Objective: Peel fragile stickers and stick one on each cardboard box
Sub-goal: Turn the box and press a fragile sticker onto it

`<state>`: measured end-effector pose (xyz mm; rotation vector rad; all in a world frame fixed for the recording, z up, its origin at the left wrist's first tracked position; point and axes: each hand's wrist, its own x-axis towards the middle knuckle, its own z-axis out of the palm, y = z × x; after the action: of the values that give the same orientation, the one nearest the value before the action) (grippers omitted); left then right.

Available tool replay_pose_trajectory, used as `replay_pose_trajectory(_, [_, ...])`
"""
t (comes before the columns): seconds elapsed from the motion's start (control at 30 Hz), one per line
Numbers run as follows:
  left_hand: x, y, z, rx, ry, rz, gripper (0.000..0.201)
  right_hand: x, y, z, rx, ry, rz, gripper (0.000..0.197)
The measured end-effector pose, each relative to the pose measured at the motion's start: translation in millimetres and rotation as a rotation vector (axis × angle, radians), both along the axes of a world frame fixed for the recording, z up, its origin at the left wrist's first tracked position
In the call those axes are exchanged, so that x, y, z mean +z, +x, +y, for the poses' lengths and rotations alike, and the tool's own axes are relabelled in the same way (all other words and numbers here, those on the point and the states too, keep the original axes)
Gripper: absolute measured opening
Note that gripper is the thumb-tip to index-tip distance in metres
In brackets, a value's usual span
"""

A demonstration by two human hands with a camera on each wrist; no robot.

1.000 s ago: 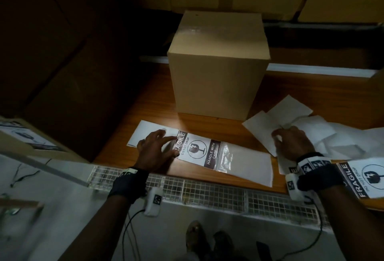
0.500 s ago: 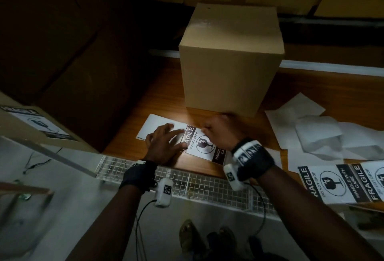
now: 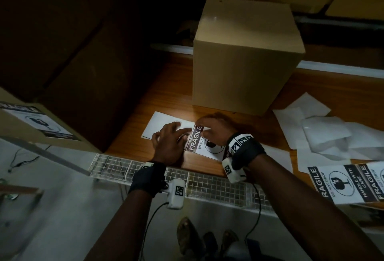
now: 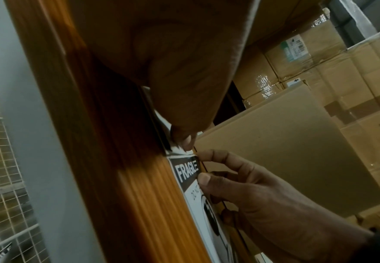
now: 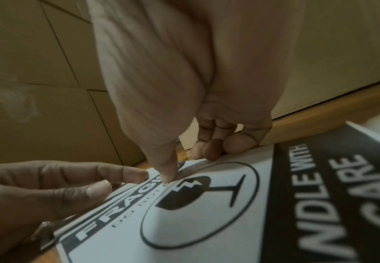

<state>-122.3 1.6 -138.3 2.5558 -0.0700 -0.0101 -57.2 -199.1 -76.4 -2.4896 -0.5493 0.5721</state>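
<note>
Fragile sticker flat on table, lower centre of head view, before cardboard box. Left hand flat, fingers extended, pressing backing left of sticker. Right hand fingers curled, thumb on sticker's upper corner.

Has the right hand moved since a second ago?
Yes. The right hand has crossed leftward from the loose white papers onto the fragile sticker, in front of the cardboard box.

Right hand fingers atop fragile sticker.
</note>
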Motion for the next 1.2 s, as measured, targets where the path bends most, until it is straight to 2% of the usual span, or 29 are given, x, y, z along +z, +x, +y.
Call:
replay_pose_trajectory(0.17, [-4.1,-1.0,-1.3,0.028,-0.003,-0.021,0.032,0.5,1.3,0.5,0.013,-0.021,-0.047,0.018])
replay_pose_trajectory(0.27, [-2.5,-2.3,-1.9,0.040,-0.022,-0.016,0.036,2.3,2.5,2.2,0.024,-0.041,-0.078,0.006])
replay_pose_trajectory(0.37, [0.3,-1.8,-2.5,0.045,-0.012,-0.005,0.044,6.3,3.2,-1.0,0.016,0.013,-0.062,0.007])
replay_pose_trajectory(0.57, [-4.3,0.3,-2.3,0.059,0.012,0.002,0.044,25.3,-1.1,-19.2,-0.015,0.051,-0.123,0.013])
replay_pose_trajectory(0.73, [-8.5,2.6,-0.7,0.060,0.035,-0.005,0.034,37.8,-4.8,-30.7,-0.080,0.256,-0.029,0.007])
replay_pose_trajectory(0.87, [-6.6,2.7,-1.3,0.056,0.045,-0.002,0.044,48.2,-10.7,-44.6,-0.166,0.386,-0.062,0.005])
replay_pose_trajectory(1.03, [-4.9,2.1,-1.5,0.062,0.034,-0.007,0.045,66.0,-20.1,-60.3,-0.275,0.599,-0.023,0.007])
replay_pose_trajectory(1.13, [-2.8,1.0,-2.4,0.063,0.031,-0.016,0.045,75.0,-17.2,-73.5,-0.269,0.591,-0.090,0.017])
replay_pose_trajectory(1.2, [-0.2,-0.4,-3.9,0.060,0.035,-0.020,0.045,80.6,-16.1,-83.9,-0.248,0.582,-0.134,0.015])
